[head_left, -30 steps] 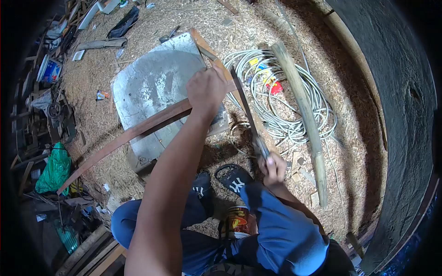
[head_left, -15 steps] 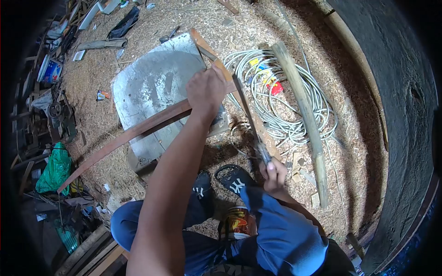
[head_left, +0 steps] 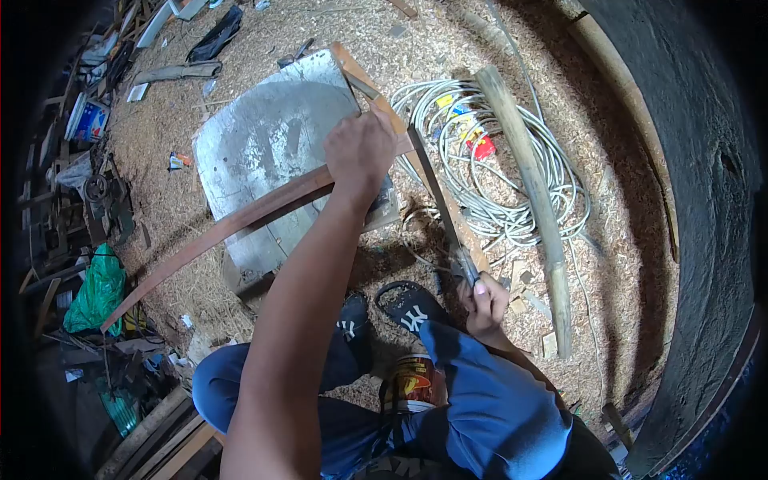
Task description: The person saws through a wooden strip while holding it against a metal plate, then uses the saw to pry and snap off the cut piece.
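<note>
My left hand [head_left: 360, 152] is closed around a long, slightly curved reddish wood strip [head_left: 232, 222], close to its far right end. The strip runs down to the lower left across a worn silvery metal-topped block [head_left: 264, 132]. My right hand [head_left: 485, 306] is wrapped round the handle of a machete [head_left: 436, 196]. Its long dark blade points up and away, with the tip right beside the strip's cut end. Beneath the blade lies a second brown wood piece [head_left: 472, 240], stretching from the block's far corner toward my right hand.
Coiled pale cable [head_left: 512, 228] lies to the right, with a bamboo pole [head_left: 528, 172] across it. A dark, thick timber [head_left: 680, 160] curves along the right side. A can [head_left: 416, 380] stands between my legs. Scrap and a green bag [head_left: 96, 292] crowd the left.
My right hand has shifted slightly down and right, and the machete's blade has turned a little, showing more of its face. My left hand keeps its grip on the strip.
</note>
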`<state>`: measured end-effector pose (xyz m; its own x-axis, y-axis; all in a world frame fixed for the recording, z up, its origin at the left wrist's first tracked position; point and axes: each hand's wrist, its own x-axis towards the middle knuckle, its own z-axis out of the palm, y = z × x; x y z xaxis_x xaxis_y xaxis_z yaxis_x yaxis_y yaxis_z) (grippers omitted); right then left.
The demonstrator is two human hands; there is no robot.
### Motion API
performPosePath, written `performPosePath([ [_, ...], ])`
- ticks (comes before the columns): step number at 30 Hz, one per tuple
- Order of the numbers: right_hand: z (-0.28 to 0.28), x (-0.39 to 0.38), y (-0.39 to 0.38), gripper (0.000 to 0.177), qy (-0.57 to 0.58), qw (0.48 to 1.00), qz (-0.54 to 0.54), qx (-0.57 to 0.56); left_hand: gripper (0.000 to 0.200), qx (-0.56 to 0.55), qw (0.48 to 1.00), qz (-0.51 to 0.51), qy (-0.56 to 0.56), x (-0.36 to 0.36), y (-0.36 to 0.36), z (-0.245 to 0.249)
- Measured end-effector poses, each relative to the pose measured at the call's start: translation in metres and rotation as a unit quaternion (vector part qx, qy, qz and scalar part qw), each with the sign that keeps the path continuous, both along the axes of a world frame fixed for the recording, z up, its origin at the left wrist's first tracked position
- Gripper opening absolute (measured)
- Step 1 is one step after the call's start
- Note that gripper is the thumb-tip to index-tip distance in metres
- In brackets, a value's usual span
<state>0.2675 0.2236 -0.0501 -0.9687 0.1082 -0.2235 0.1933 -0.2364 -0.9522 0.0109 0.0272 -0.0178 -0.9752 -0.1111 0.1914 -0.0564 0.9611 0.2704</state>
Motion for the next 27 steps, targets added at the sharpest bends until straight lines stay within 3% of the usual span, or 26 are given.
performPosePath([
  [4,-0.009,-0.044,-0.013,0.042,0.055,0.993,0.033,0.103,0.046,-0.003,1.0,-0.006,0.024,-0.003,0.0,-0.001],
  [7,-0.007,-0.083,-0.028,0.042,0.061,0.992,0.032,0.105,0.046,-0.006,1.0,-0.009,0.011,-0.001,-0.003,-0.003],
  [12,0.001,-0.018,-0.003,0.039,0.028,0.997,0.011,0.068,0.047,-0.008,1.0,0.011,-0.007,-0.004,0.0,0.0],
  [14,0.0,0.0,0.004,0.038,-0.009,1.0,0.004,-0.009,0.048,-0.002,0.999,-0.021,0.034,-0.002,-0.003,-0.005],
  [17,0.0,-0.03,-0.01,0.038,0.05,0.995,0.013,0.084,0.049,0.001,0.999,-0.017,0.027,-0.002,-0.001,-0.002],
  [21,-0.003,-0.089,-0.03,0.041,0.063,0.994,0.02,0.09,0.046,-0.005,1.0,-0.013,0.001,-0.001,-0.001,0.002],
  [23,0.003,-0.067,-0.024,0.041,0.086,0.992,0.012,0.088,0.047,-0.001,0.999,0.009,-0.031,-0.003,0.001,0.005],
  [27,0.004,-0.015,-0.003,0.042,0.02,0.998,0.025,0.051,0.048,0.017,0.999,0.017,-0.033,-0.003,0.001,0.007],
])
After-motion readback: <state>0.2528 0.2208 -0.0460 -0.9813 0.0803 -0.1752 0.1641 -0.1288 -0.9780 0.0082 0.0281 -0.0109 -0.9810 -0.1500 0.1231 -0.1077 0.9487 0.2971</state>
